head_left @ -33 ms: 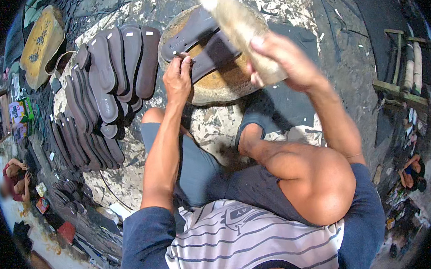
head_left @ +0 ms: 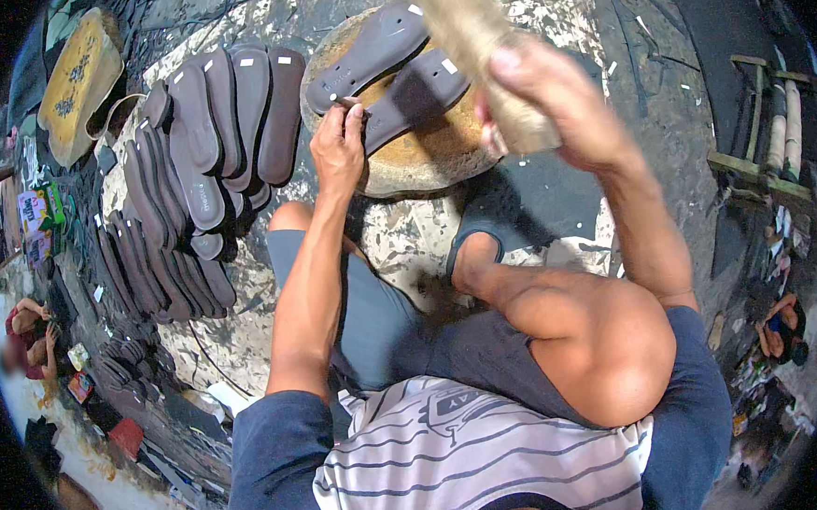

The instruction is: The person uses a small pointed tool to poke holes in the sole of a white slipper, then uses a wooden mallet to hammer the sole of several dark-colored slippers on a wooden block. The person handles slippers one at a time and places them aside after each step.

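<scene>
A round wooden chopping block (head_left: 440, 164) stands before me with two dark sandal soles on it, the farther sole (head_left: 373, 51) and the nearer sole (head_left: 415, 96). Small holes and white labels show near their right ends. My left hand (head_left: 336, 147) is closed in a pinch at the soles' left ends, on a small punch (head_left: 332, 98) whose pale round top sticks up; its lower part is hidden. My right hand (head_left: 563, 101), slightly blurred, grips a thick pale wooden mallet (head_left: 480, 50), raised over the right side of the block.
Several dark soles (head_left: 195, 128) lie in overlapping rows left of the block. Another wooden slab (head_left: 80, 88) stands at the far left, a wooden frame (head_left: 762, 154) at the right. Other people sit at the left (head_left: 35, 339) and right (head_left: 783, 330) edges.
My right hand and the mallet have shifted right, uncovering the right ends of both soles. My left hand and the punch stay at nearly the same spot.
</scene>
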A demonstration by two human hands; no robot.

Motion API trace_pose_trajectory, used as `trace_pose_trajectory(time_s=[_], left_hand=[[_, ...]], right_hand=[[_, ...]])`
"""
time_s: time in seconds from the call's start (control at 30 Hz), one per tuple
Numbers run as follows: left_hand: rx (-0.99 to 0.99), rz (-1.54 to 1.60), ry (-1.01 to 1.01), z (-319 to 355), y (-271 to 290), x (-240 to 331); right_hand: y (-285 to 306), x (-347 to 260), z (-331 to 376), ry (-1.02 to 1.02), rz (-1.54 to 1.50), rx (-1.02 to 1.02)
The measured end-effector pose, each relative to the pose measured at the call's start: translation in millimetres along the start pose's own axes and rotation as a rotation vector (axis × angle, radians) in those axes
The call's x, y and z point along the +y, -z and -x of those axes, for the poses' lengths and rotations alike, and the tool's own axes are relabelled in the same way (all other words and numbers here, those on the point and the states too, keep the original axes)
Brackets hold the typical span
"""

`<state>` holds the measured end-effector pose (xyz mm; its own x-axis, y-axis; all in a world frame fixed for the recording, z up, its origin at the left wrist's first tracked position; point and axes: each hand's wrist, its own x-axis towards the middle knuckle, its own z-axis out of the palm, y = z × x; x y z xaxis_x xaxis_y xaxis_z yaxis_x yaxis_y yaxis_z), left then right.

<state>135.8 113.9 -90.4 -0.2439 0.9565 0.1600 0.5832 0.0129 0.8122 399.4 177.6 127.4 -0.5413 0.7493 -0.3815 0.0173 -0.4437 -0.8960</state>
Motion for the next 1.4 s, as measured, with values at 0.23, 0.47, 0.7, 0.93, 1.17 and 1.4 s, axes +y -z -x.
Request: trace_pose_trajectory(time_s=[0.23,0.47,0.7,0.93,1.17,1.4], left_hand=[[-0.001,-0.111,-0.273,-3.8,-24.5,1.9],[0.005,-0.177,-0.255,4.5,-2.7,-14.4],[0.032,0.356,0.245,11.8,-10.2,19.4],[-0.017,0.169,0.182,20.5,-9.3,17.4],[-0.027,0.106,0.156,26.3,-12.7,18.6],[-0.007,0.028,-0.037,25.5,-14.3,19.6]], right_hand=[[17.9,135.8,-0.2,0.181,0.815,0.065],[16.3,150.2,-2.6,-0.412,-0.075,-0.161],[21.3,168.1,8.9,-0.358,-0.203,0.003],[25.9,159.6,9.5,-0.429,-0.260,-0.038],[25.5,162.9,10.0,-0.390,-0.246,-0.026],[12.8,73.9,10.0,-0.230,-0.142,-0.068]])
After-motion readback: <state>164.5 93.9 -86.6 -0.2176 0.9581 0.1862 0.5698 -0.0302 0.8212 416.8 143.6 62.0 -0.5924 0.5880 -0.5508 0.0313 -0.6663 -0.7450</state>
